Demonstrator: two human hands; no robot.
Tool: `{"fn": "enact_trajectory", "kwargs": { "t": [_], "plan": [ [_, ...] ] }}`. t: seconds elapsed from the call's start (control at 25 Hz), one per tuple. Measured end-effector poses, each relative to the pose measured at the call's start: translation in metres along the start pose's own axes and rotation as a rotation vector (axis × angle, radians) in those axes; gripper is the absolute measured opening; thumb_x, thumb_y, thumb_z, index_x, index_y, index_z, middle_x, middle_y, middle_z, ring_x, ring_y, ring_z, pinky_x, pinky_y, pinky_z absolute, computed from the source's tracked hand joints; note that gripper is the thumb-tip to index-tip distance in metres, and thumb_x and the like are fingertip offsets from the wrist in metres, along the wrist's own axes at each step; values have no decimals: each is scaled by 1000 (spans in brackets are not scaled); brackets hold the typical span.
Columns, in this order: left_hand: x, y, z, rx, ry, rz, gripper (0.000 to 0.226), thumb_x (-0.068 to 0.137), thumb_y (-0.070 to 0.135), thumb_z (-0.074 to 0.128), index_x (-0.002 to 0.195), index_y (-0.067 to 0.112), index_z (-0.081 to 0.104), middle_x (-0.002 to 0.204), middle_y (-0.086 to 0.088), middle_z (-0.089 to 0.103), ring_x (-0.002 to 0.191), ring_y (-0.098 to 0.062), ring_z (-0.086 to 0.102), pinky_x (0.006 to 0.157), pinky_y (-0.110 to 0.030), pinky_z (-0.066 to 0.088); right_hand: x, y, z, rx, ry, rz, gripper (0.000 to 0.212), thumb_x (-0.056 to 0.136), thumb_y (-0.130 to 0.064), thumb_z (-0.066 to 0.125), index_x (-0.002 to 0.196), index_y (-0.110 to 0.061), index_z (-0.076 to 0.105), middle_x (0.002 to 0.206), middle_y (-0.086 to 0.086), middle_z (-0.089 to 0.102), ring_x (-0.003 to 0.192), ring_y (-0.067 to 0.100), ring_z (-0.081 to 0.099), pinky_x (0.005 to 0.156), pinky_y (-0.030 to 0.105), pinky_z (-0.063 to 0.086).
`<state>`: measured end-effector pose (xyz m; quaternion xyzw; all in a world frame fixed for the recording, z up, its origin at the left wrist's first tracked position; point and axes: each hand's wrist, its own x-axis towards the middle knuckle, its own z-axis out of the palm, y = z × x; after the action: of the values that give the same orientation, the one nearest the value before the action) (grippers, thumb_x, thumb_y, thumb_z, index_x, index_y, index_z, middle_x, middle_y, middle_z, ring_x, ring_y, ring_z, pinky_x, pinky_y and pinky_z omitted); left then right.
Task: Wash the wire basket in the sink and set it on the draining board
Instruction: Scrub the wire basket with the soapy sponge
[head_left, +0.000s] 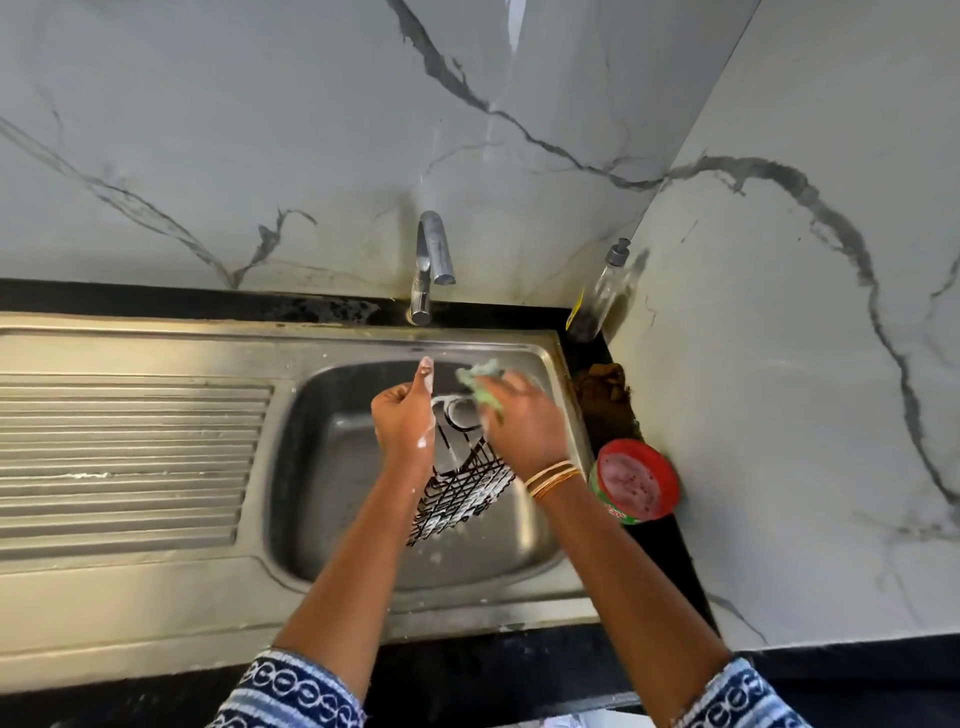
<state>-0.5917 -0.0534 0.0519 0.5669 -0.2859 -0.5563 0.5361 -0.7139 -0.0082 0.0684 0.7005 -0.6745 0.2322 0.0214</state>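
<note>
A black wire basket (460, 491) streaked with white soap foam hangs tilted over the steel sink bowl (322, 467). My left hand (405, 421) grips its upper edge, thumb pointing up, foam on the fingers. My right hand (522, 421) is closed on a green scrub pad (480, 382) pressed against the basket's top. The ribbed draining board (124, 457) lies to the left of the bowl. The basket's top part is hidden behind both hands.
A chrome tap (431, 265) stands behind the bowl, no water running. A clear soap bottle (602, 296) sits in the back right corner. A red-lidded tub (636, 480) and a brown rag (602, 384) rest on the black counter strip at right. Marble walls close off the back and right.
</note>
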Motion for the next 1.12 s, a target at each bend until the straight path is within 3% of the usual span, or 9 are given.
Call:
{"fn": "enact_trajectory", "kwargs": {
  "t": [0.12, 0.32, 0.44, 0.52, 0.68, 0.8, 0.88, 1.0, 1.12],
  "plan": [
    [-2, 5, -3, 24, 107, -30, 53, 85, 33, 73, 47, 18, 37, 37, 11, 36, 39, -7, 32, 49, -24, 32, 6, 19, -11, 110, 36, 256, 35, 91, -25, 48, 121, -18, 65, 112, 12, 67, 95, 30, 65, 79, 33, 50],
    [15, 9, -15, 29, 194, -69, 43, 81, 26, 76, 50, 17, 49, 47, 3, 50, 49, -12, 46, 63, -25, 43, -27, -41, 16, 49, 2, -120, 34, 86, -27, 52, 116, -18, 67, 102, 12, 70, 63, 23, 67, 51, 31, 56],
    [30, 3, -30, -14, 202, -86, 50, 83, 16, 73, 48, 17, 38, 37, 9, 38, 47, -14, 36, 65, -29, 38, -9, 5, 18, 75, 8, 272, 42, 88, -31, 44, 120, -11, 64, 115, 17, 66, 96, 33, 66, 81, 37, 53],
    [35, -1, -34, 16, 193, -84, 50, 83, 12, 69, 47, 17, 35, 38, 7, 35, 47, -14, 31, 64, -29, 35, -4, -5, 24, 115, -20, 385, 38, 93, -29, 44, 120, -9, 63, 113, 15, 66, 99, 32, 64, 84, 34, 49],
    [51, 1, -31, 73, 160, -91, 47, 81, 9, 67, 46, 17, 37, 33, 11, 35, 46, -15, 33, 57, -26, 34, -5, -67, 44, 51, 45, -8, 34, 86, -27, 47, 110, -17, 68, 94, 7, 72, 69, 23, 67, 61, 30, 56],
    [61, 1, -35, 42, 129, -134, 48, 83, 8, 64, 49, 18, 32, 32, 12, 30, 45, -14, 26, 51, -26, 28, 20, -23, 48, 73, 64, 399, 34, 95, -26, 47, 119, -10, 63, 104, 15, 69, 91, 31, 66, 80, 37, 54],
    [64, 0, -38, 60, 129, -143, 47, 83, 7, 63, 50, 18, 31, 35, 10, 29, 45, -13, 24, 50, -25, 26, 39, 6, 56, 229, 21, 640, 32, 95, -24, 52, 116, -3, 65, 108, 19, 68, 100, 32, 62, 87, 36, 48],
    [66, 3, -43, 24, 106, -180, 44, 85, 6, 61, 54, 19, 33, 41, 7, 28, 43, -12, 22, 49, -26, 23, 60, 21, 63, 621, -90, 768, 27, 91, -19, 57, 107, -1, 69, 92, 17, 70, 79, 27, 61, 71, 32, 46],
    [70, 4, -49, 11, 124, -233, 35, 87, 10, 61, 59, 16, 41, 54, -1, 38, 46, -12, 32, 51, -26, 29, 61, 27, 71, 1112, -171, 873, 30, 84, -34, 63, 103, -12, 72, 87, 6, 68, 78, 21, 62, 70, 35, 53]
  ]
}}
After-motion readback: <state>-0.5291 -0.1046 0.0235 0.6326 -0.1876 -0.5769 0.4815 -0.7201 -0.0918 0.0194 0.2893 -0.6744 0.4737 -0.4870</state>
